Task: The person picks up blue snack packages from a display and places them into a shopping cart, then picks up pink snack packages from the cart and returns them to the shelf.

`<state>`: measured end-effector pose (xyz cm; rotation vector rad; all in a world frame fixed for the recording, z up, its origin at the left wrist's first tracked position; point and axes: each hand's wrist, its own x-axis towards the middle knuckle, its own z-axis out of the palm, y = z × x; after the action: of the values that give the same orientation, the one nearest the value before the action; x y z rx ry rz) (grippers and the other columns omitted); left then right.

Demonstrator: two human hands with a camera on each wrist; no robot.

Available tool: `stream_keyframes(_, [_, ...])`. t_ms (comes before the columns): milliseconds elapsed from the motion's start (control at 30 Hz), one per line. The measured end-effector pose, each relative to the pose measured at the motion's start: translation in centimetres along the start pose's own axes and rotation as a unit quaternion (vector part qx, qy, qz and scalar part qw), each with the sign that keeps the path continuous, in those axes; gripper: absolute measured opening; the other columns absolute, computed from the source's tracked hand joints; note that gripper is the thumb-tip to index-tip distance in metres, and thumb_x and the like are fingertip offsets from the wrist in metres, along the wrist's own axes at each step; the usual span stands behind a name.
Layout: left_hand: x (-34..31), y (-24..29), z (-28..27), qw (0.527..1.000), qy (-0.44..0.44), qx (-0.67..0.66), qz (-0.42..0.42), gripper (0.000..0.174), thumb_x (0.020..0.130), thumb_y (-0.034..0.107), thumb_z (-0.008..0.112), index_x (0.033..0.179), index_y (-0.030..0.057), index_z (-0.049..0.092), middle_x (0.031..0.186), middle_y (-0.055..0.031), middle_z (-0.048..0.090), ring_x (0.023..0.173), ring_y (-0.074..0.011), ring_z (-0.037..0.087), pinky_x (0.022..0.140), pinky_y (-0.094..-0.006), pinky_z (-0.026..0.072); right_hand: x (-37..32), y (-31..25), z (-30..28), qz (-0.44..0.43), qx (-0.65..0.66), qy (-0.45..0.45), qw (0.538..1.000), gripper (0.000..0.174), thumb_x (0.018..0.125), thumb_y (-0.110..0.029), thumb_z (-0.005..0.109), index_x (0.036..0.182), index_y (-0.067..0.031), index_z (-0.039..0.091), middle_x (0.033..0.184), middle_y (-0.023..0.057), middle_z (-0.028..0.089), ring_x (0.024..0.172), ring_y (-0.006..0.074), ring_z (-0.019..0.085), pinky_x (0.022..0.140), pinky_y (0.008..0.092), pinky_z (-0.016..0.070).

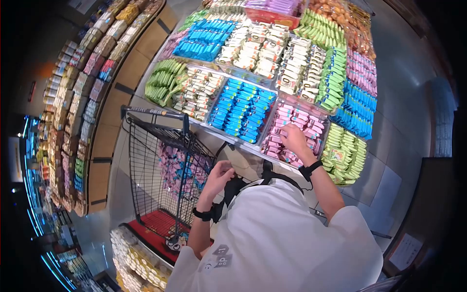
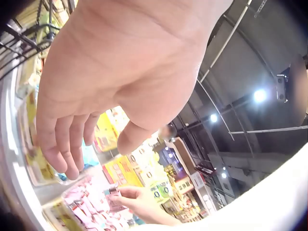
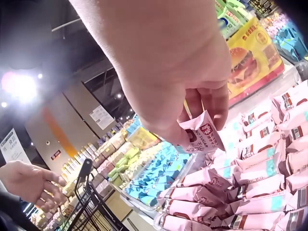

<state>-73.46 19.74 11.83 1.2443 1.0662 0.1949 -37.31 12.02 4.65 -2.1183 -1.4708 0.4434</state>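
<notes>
Over the bin of pink snack packets (image 1: 297,121), my right hand (image 1: 295,139) pinches one pink packet (image 3: 204,134) between thumb and fingers, its printed face showing in the right wrist view. Rows of similar pink packets (image 3: 260,168) lie just below and beside it. My left hand (image 1: 221,176) hangs in front of the body near the shopping cart, fingers loosely bent and holding nothing. In the left wrist view the palm of that hand (image 2: 120,62) fills the top, with the right hand (image 2: 142,199) farther off at the pink packets.
A black wire shopping cart (image 1: 160,131) stands at the left, pink and blue packets (image 1: 177,168) visible through its mesh. Blue packets (image 1: 241,109) fill the bin left of the pink one; green packets (image 1: 345,153) lie to its right. Stocked shelves (image 1: 80,107) line the far left.
</notes>
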Motion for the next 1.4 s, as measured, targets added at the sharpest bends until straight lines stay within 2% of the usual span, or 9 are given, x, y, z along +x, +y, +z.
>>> stream_keyframes(133, [-3.4,-2.4,-2.5,0.994,0.079,-0.067,-0.032,0.038,0.101,0.017,0.066,0.135,0.0033,0.054,0.112,-0.0112,0.070,0.093,-0.0164,0.069,0.080,-0.0280,0.0542,1.2,0.2,1.3,0.020,-0.031,-0.064,0.997,0.022,0.080,-0.016,0.074,0.097,-0.0034,0.072,0.099,0.0176,0.067,0.099,0.0391,0.065,0.087,0.0496,0.0552])
stream_keyframes(300, [-6.6,-4.1,-3.4,0.983,0.136,-0.097,-0.076,0.036,0.104,0.017,0.062,0.135,0.0012,0.052,0.111,-0.0111,0.071,0.093,-0.0151,0.069,0.082,-0.0272,0.0552,1.8,0.8,3.0,0.011,-0.039,-0.086,0.995,0.022,0.080,-0.017,0.068,0.097,-0.0040,0.075,0.097,0.0179,0.068,0.100,0.0390,0.067,0.088,0.0486,0.0559])
stream_keyframes(433, [-7.3,-5.3,-3.5,0.980,0.140,-0.126,-0.072,0.034,0.104,0.017,0.062,0.133,0.0023,0.053,0.110,-0.0107,0.071,0.092,-0.0149,0.069,0.082,-0.0269,0.0551,1.8,0.8,3.2,-0.036,0.003,-0.088,0.995,0.026,0.081,-0.017,0.067,0.102,-0.0045,0.076,0.101,0.0169,0.070,0.102,0.0381,0.067,0.090,0.0483,0.0556])
stream_keyframes(633, [-6.7,-5.4,-3.8,0.981,0.133,-0.123,-0.062,0.035,0.103,0.016,0.063,0.133,0.0010,0.054,0.111,-0.0113,0.070,0.092,-0.0144,0.068,0.080,-0.0271,0.0549,1.6,1.1,3.2,-0.012,0.038,-0.086,0.996,0.028,0.086,-0.012,0.063,0.109,-0.0066,0.078,0.111,0.0180,0.072,0.109,0.0373,0.067,0.094,0.0482,0.0545])
stream_keyframes(700, [-6.4,-5.3,-3.8,0.983,0.137,-0.109,-0.057,0.034,0.103,0.016,0.063,0.133,0.0009,0.054,0.111,-0.0115,0.070,0.092,-0.0147,0.068,0.080,-0.0276,0.0549,1.7,0.3,2.2,0.040,0.041,-0.110,0.992,0.031,0.086,-0.009,0.063,0.112,-0.0103,0.079,0.113,0.0187,0.073,0.108,0.0373,0.068,0.096,0.0470,0.0541])
stream_keyframes(933, [-5.7,-4.3,-3.6,0.987,0.123,-0.087,-0.050,0.034,0.103,0.016,0.062,0.132,0.0007,0.055,0.112,-0.0125,0.071,0.092,-0.0154,0.069,0.080,-0.0276,0.0546,1.7,2.1,4.0,0.035,0.058,-0.096,0.993,0.030,0.085,-0.008,0.066,0.110,-0.0121,0.080,0.111,0.0176,0.074,0.104,0.0360,0.070,0.096,0.0434,0.0544])
stream_keyframes(1233, [-5.8,-4.0,-3.3,0.988,0.119,-0.085,-0.046,0.034,0.104,0.017,0.062,0.132,0.0009,0.056,0.113,-0.0126,0.071,0.093,-0.0160,0.069,0.082,-0.0286,0.0543,1.4,3.0,4.5,0.045,0.093,-0.056,0.993,0.026,0.090,-0.020,0.068,0.109,-0.0045,0.076,0.111,0.0175,0.072,0.101,0.0337,0.069,0.093,0.0417,0.0542])
stream_keyframes(1300, [-5.9,-4.3,-3.6,0.987,0.122,-0.093,-0.051,0.034,0.104,0.017,0.062,0.133,0.0010,0.056,0.112,-0.0120,0.071,0.093,-0.0160,0.068,0.082,-0.0287,0.0542,1.4,2.9,4.3,0.062,0.087,-0.050,0.993,0.030,0.093,-0.024,0.066,0.114,-0.0033,0.072,0.122,0.0192,0.067,0.117,0.0378,0.062,0.105,0.0454,0.0470])
stream_keyframes(1400, [-6.1,-4.5,-4.1,0.987,0.127,-0.090,-0.048,0.034,0.104,0.017,0.062,0.133,0.0011,0.056,0.111,-0.0113,0.071,0.092,-0.0159,0.068,0.082,-0.0289,0.0543,1.5,3.1,4.2,0.099,0.114,-0.052,0.987,0.032,0.093,-0.025,0.065,0.115,-0.0030,0.071,0.124,0.0194,0.064,0.116,0.0386,0.062,0.103,0.0448,0.0482])
